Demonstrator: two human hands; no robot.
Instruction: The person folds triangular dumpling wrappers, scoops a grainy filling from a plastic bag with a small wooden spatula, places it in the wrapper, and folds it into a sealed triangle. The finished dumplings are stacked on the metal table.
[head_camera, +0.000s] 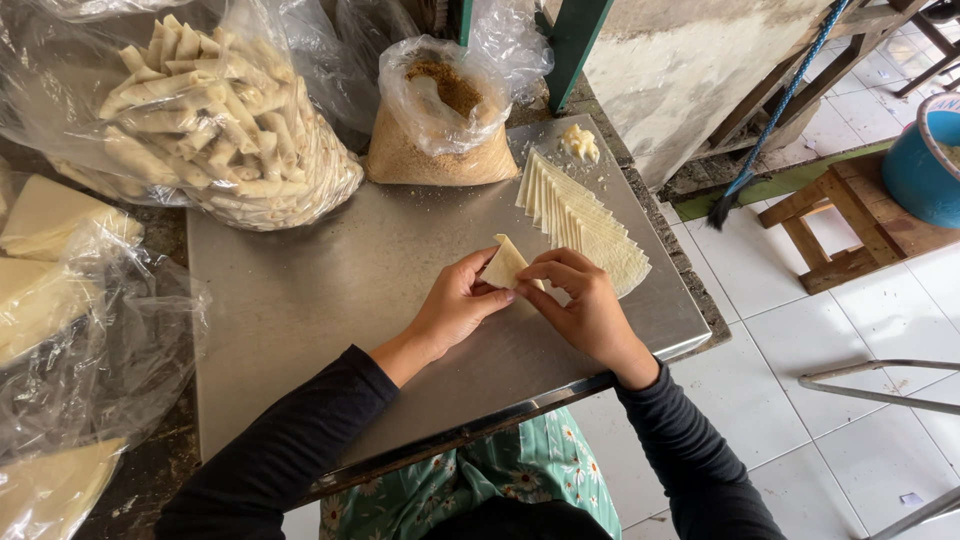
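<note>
A square steel counter (330, 300) carries the work. On it lie a fanned row of thin pastry wrappers (585, 220), a small dab of pale paste (579, 143) near the far corner, an open bag of brown crumbs (440, 120), and a large clear bag of rolled pastries (215, 110). Scattered crumbs dot the metal near the crumb bag.

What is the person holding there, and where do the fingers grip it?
A pale folded wrapper sheet, pinched at its lower edge by left hand and right hand.
</note>
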